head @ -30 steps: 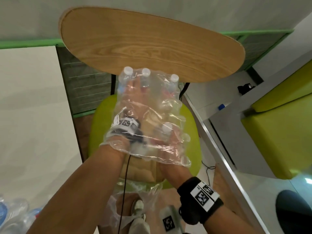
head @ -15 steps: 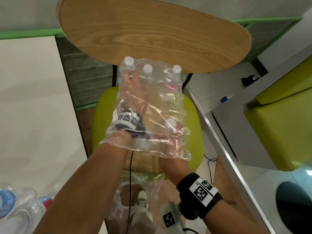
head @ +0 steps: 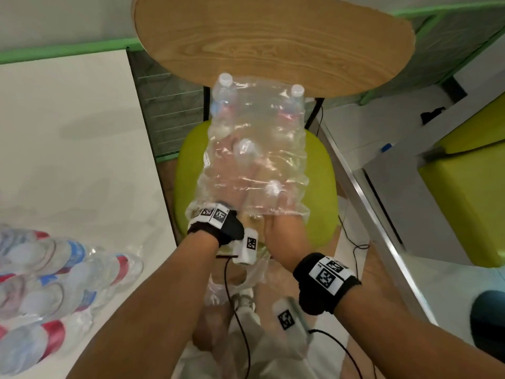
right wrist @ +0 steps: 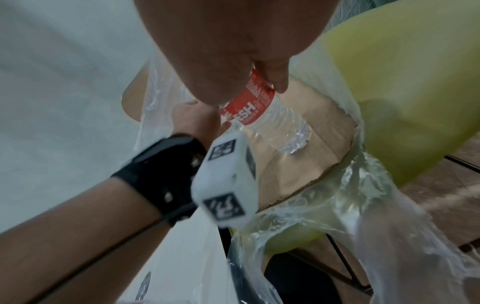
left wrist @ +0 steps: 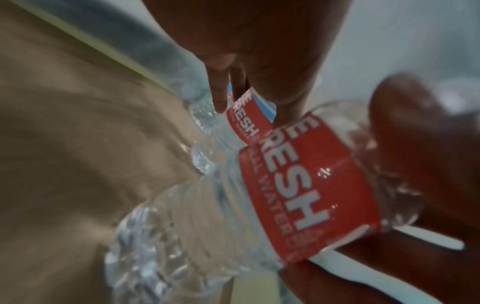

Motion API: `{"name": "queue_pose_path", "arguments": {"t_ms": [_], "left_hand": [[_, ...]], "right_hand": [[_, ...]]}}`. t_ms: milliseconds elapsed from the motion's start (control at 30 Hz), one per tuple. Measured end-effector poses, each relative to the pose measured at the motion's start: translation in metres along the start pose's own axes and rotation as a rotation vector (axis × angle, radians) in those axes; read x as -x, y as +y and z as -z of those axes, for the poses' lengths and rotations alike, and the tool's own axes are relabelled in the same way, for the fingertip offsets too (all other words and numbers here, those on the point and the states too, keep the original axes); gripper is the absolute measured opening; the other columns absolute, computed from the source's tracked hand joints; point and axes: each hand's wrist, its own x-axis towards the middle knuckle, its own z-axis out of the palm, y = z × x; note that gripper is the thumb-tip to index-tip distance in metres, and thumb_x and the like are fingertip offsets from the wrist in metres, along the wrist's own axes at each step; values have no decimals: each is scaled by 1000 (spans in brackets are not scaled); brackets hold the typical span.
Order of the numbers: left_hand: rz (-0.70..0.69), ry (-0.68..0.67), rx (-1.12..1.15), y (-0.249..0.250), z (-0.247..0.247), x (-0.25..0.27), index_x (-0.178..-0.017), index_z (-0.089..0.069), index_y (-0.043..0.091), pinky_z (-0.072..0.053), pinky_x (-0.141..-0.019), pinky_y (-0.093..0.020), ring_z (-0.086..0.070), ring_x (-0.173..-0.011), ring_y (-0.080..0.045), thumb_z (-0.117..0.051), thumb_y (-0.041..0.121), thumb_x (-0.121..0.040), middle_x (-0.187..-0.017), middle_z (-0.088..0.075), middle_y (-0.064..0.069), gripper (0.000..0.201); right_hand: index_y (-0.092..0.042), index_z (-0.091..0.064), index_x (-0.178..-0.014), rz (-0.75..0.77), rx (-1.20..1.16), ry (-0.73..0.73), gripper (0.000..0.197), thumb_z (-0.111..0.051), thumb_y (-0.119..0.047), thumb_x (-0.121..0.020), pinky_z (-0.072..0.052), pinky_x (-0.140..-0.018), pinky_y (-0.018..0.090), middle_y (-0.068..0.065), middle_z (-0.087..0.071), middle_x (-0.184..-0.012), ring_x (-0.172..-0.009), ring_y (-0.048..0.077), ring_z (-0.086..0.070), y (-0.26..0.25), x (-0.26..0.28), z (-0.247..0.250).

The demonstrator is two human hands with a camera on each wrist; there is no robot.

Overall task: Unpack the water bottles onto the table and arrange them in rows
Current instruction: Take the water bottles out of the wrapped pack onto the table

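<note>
A clear shrink-wrap pack [head: 257, 149] of water bottles lies on a green chair seat [head: 321, 187]. Both my hands reach into its near open end. My left hand [head: 232, 190] grips a red-labelled bottle [left wrist: 298, 195] between fingers and thumb; its cap [head: 246, 146] shows through the film. My right hand [head: 276, 212] curls round another red-labelled bottle [right wrist: 259, 107], lifted off the cardboard base [right wrist: 298, 164]. Two more bottles [head: 225, 91] stand at the pack's far end. Several unpacked bottles [head: 54, 283] lie on the white table [head: 68, 146] at the lower left.
A wooden chair back [head: 273, 36] rises just beyond the pack. Loose torn film [right wrist: 363, 226] hangs off the seat's near edge. A metal-edged white counter [head: 382, 228] runs along the right, with green upholstered seats [head: 464, 201] behind it. Wrist-camera cables [head: 240, 324] trail below my arms.
My left hand has drawn back toward me, its wristband now at the wrap's mouth. The middle bottle has left the far row and sits mid-pack. The table's bottles have come into view.
</note>
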Motion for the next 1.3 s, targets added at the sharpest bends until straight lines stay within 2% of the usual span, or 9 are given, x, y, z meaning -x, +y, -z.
{"name": "queue_pose_path", "arguments": {"t_ms": [67,133,233,333,433,533,933,1100,1300], "left_hand": [[-64,31,-10,0,4,17,-143,-46,-2,-42,-92,-22,-42,-137,-32,-47,18,-104,-146,-47,-15,43],[-9,34,54,-11,3,29,-143,-46,2,-41,-88,-21,-44,-136,-31,-43,16,-105,-145,-47,-15,41],[-180,163,71,-34,9,58,-134,-58,11,-44,-90,-33,-61,-113,-29,-24,19,-106,-123,-64,-14,45],[-324,404,255,-53,9,70,-107,-71,13,-44,-70,-21,-66,-84,-18,-58,49,-92,-89,-71,-2,41],[-444,500,399,-70,11,106,-115,-65,21,-53,-89,-30,-65,-99,-10,-78,41,-77,-107,-70,5,45],[-483,494,456,-92,14,146,-118,-62,25,-52,-91,-27,-63,-101,-8,-80,32,-76,-111,-68,8,47],[-159,763,538,-223,-2,263,-127,-57,27,-53,-94,-41,-62,-110,-10,-79,47,-74,-120,-65,8,61],[-31,943,521,-254,-1,281,-130,-57,20,-53,-93,-41,-58,-107,-13,-83,38,-75,-120,-58,2,63],[-7,1037,563,-263,6,277,-131,-48,16,-51,-93,-36,-51,-105,-14,-85,29,-74,-121,-45,-3,69]], "right_hand": [[-14,-75,-97,21,-173,96,35,-41,-9,-101,-36,-51,19,3,-65,-62,-49,10,-53,-1,7,0],[-17,-76,-90,19,-336,122,34,-45,-9,-101,-36,-44,6,-16,-60,-53,-45,0,-57,3,10,-2],[-6,-65,-87,-14,-449,145,25,-52,-23,-100,-55,-57,28,-10,-68,-76,-69,12,-67,2,15,-3],[-7,-54,-95,13,-302,242,21,-55,-28,-97,-38,-64,25,1,-55,-88,-72,10,-50,3,29,-7],[-12,-50,-119,70,-359,276,28,-59,-18,-93,-44,-79,28,3,-59,-110,-96,18,-56,-3,45,-10],[-17,-46,-125,116,-374,282,37,-62,-14,-92,-42,-79,27,1,-60,-112,-96,18,-55,-11,64,-19],[-18,-47,-128,366,-381,91,40,-61,-25,-91,-37,-89,26,0,-41,-123,-101,17,-50,-88,119,-67],[-24,-46,-135,437,-410,-5,48,-65,-27,-90,-47,-99,38,-5,-37,-117,-101,17,-53,-127,121,-98],[-25,-48,-135,434,-414,59,53,-69,-29,-87,-45,-102,34,-6,-43,-124,-116,15,-51,-156,115,-130]]}}
